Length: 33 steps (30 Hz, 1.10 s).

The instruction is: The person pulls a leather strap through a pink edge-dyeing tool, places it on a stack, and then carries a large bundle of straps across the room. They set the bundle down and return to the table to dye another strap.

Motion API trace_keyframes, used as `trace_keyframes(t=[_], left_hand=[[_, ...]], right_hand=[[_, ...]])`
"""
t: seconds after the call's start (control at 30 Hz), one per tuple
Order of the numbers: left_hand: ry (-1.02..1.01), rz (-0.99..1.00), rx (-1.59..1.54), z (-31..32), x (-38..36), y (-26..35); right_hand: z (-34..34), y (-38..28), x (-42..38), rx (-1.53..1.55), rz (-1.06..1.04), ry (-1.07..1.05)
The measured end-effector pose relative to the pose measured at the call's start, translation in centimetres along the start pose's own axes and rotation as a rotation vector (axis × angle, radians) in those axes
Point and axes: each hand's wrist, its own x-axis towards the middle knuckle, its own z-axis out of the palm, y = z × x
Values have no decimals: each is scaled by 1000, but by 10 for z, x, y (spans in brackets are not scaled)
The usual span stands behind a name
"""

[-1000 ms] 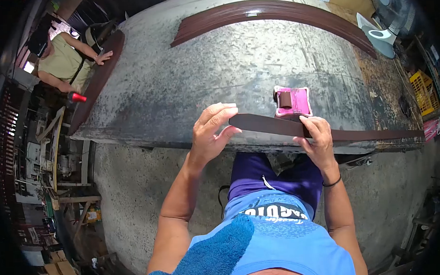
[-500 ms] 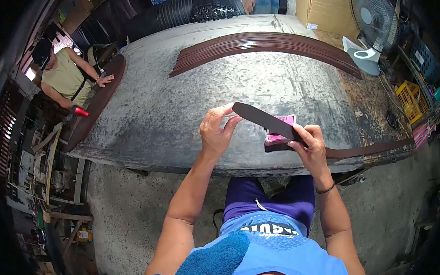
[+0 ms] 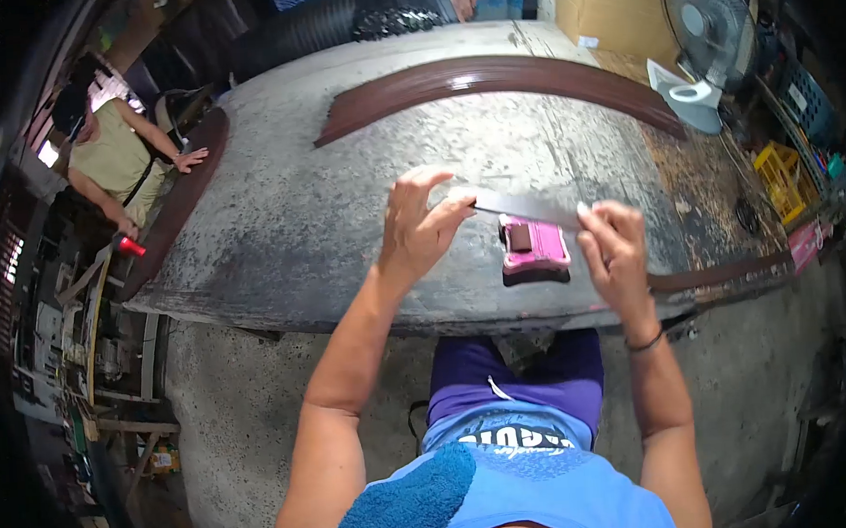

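Note:
A dark flat strip (image 3: 526, 208) is stretched between my two hands above the table, its surface tilted and catching the light. My left hand (image 3: 423, 221) pinches its left end between thumb and fingers. Further right, my right hand (image 3: 615, 248) grips the strip, and a long brown length (image 3: 721, 273) lies beyond that hand along the table's front edge. On the table (image 3: 365, 224), below the held part, sits a pink block (image 3: 547, 243) with a small brown piece (image 3: 521, 238) on top and a dark base.
A pile of long brown strips (image 3: 490, 75) curves across the table's far side. At the left, a person (image 3: 116, 159) holds a red-tipped tool (image 3: 131, 247) beside a brown strip (image 3: 180, 204). A fan (image 3: 705, 25) and yellow crate (image 3: 783, 182) are at the right.
The strip has turned to a thinner, flatter view and moved up off the pink block, showing the block's top. My right hand has shifted right and up. The other person's tool has moved down and left.

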Motion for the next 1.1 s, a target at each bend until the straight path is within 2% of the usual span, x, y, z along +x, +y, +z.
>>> trace_keyframes(t=[0.1,0.2,0.23,0.27,0.33,0.37,0.4,0.5,0.53,0.6,0.67,0.73,0.87,1.1], left_hand=[[-140,94,107,11,8,1],[-158,-36,-44,32,8,-1],[-133,-197,-181,40,6,1],[-125,-191,-188,48,1,0],[-5,-658,-717,60,-8,-1],[11,-687,-787,65,-14,-3],[20,-694,-791,66,-15,-3],[-120,-241,-192,66,-16,-4],[-129,-245,-194,68,-18,-3],[-247,-159,-183,74,-18,-2],[-303,-173,-217,84,-23,-4],[-362,-242,-313,97,-28,-7],[-351,-274,-368,118,-37,-11],[-374,-351,-399,132,-45,-10]], right_hand=[[-25,13,38,-86,-163,-37],[-42,7,67,-135,-187,-67],[-44,6,73,-147,-214,-53],[-46,7,73,-158,-217,-51],[-47,7,71,-190,-238,-84],[-43,10,65,-179,-218,-91],[-40,15,60,-181,-225,-100],[-35,22,52,-203,-209,-117],[-34,21,55,-198,-200,-121],[-31,19,65,-324,-311,-133],[-27,16,77,-356,-323,-152],[-21,17,91,-397,-461,-192],[-7,5,106,-498,-537,-317],[6,-13,110,-519,-529,-451]])
